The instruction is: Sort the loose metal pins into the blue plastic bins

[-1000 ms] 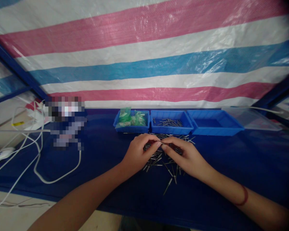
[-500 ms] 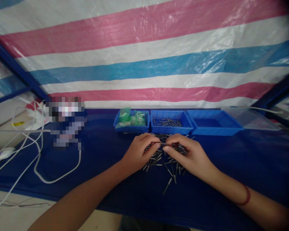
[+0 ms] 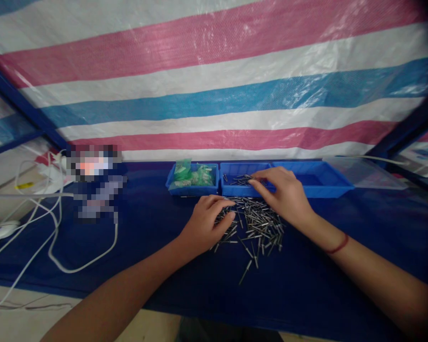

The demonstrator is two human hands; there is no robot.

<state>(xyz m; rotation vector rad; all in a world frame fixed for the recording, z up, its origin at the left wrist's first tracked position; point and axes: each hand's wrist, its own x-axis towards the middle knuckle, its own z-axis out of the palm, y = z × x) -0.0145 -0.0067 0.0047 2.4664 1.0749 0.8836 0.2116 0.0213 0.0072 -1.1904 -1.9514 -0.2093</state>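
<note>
A loose pile of thin metal blind rivets (image 3: 262, 221) lies on the blue table between my hands. My left hand (image 3: 205, 223) rests at the pile's left side, thumb and index finger apart with nothing between them. Over the middle blue bin (image 3: 231, 190), my right hand (image 3: 283, 192) has its thumb and index finger pinched together, apparently on a blind rivet (image 3: 248, 176). More rivets lie in that bin just below the fingertips, so where the pinched one ends is hard to make out. The right hand covers part of the bin's right side.
On the left stands a blue bin (image 3: 194, 191) with green plastic bags (image 3: 199, 175). A third blue bin (image 3: 328, 191) is on the right, beside a clear plastic sheet (image 3: 367, 173). White cables (image 3: 116, 232) run over the table's left. Striped sheeting (image 3: 214, 109) hangs behind.
My right hand has moved from the pile, up and away to the middle bin. My left fingers have parted and no longer hold the rivet that both hands held.
</note>
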